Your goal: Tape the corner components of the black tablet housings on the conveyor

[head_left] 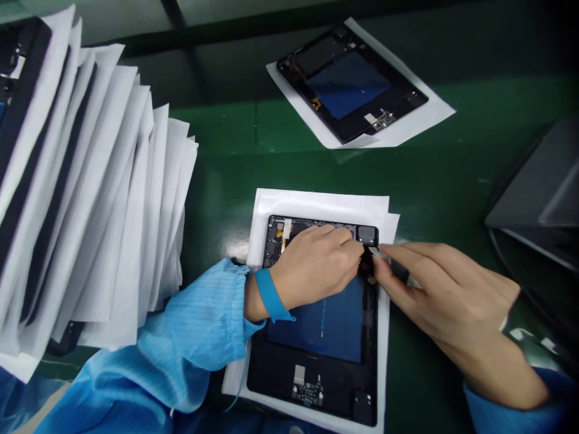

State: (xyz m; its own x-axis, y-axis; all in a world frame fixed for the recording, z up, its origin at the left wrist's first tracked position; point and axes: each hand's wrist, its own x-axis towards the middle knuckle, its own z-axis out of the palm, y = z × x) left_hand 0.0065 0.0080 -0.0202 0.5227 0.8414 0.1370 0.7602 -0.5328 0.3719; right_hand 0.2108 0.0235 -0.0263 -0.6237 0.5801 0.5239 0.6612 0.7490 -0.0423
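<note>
Across the whole view runs the green tabletop (226,163), and the biggest thing on it is the tall stack of white sheets (113,181) at the left, fanned out, with dark device edges showing between the layers. Over at the right edge sits a grey object (543,193), a dark cable (511,259) curving down beside it. Now to the near middle: the open tablet (335,374) lies flat on white paper (316,202), its blue panel (335,337) facing up and a small circuit board (308,393) near its lower edge. Beyond it, on its own sheet, the second tablet (353,81) lies at a slant, insides up as well. And here are the hands, both at the near tablet's upper right corner! The left hand (319,262), blue band (271,294) round the wrist, comes in over the panel with its fingers curled nearly closed; whether it grips anything at the fingertips, I cannot tell. The right hand (447,289) comes in from the right, thumb and index finger almost together, with a small pale piece (374,251) between their tips, right at the tablet's edge. Blue sleeves cover both forearms, the left one gathered at its cuff.
</note>
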